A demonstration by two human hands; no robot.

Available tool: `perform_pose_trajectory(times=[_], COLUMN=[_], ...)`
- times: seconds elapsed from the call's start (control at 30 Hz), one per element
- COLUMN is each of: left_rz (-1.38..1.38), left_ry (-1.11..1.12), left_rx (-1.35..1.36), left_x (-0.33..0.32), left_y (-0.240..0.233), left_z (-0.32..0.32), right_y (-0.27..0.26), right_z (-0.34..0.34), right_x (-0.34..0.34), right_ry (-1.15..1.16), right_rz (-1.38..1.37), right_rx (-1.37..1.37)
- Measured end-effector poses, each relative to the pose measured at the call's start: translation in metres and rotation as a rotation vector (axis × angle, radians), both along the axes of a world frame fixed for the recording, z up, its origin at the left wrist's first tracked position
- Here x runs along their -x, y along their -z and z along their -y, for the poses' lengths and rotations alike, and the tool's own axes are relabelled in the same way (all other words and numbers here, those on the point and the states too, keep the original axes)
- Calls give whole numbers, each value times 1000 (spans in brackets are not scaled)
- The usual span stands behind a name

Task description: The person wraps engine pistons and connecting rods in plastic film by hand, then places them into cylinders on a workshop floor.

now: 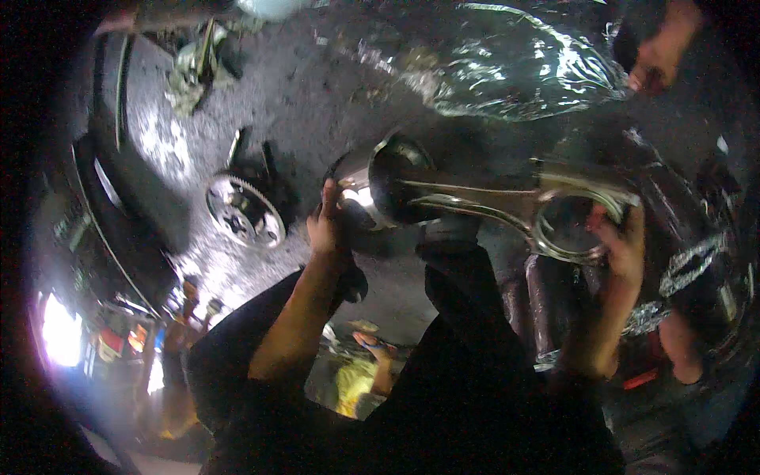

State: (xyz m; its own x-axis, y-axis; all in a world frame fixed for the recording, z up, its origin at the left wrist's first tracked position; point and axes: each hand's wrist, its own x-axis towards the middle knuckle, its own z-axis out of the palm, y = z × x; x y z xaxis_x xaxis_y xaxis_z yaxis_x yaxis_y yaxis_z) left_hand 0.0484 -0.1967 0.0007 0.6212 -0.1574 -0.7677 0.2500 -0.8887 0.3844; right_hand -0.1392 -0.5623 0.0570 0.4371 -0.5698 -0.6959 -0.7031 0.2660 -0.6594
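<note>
Across both hands lies a large metal piston with its connecting rod, held roughly level above the dark floor. My left hand is at the outer side of the piston, with the thumb up along its edge. At the other end my right hand grips the rod's ring-shaped big end, with fingers reaching into the opening. The rod's shank spans the space between my hands, above my dark shoe. Blur and low light hide the fingers beneath the piston.
A toothed metal wheel is on the floor at left, near a dark curved panel. Farther off are a crumpled rag and clear plastic sheeting. Dark cylindrical parts lie at right. Another person's limb shows upper right.
</note>
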Motion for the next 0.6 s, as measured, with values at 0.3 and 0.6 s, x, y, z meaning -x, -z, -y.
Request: perform_pose_trajectory(times=[0.3,0.6], left_rz=[26,129], left_ry=[-542,-324], left_rx=[-75,147], left_x=[-59,-112], left_y=[4,-24], left_z=[30,99], right_y=[-25,2], right_z=[-14,57], right_x=[-9,-46], right_ry=[137,139], right_rz=[-58,324], right_rx=[-77,-45])
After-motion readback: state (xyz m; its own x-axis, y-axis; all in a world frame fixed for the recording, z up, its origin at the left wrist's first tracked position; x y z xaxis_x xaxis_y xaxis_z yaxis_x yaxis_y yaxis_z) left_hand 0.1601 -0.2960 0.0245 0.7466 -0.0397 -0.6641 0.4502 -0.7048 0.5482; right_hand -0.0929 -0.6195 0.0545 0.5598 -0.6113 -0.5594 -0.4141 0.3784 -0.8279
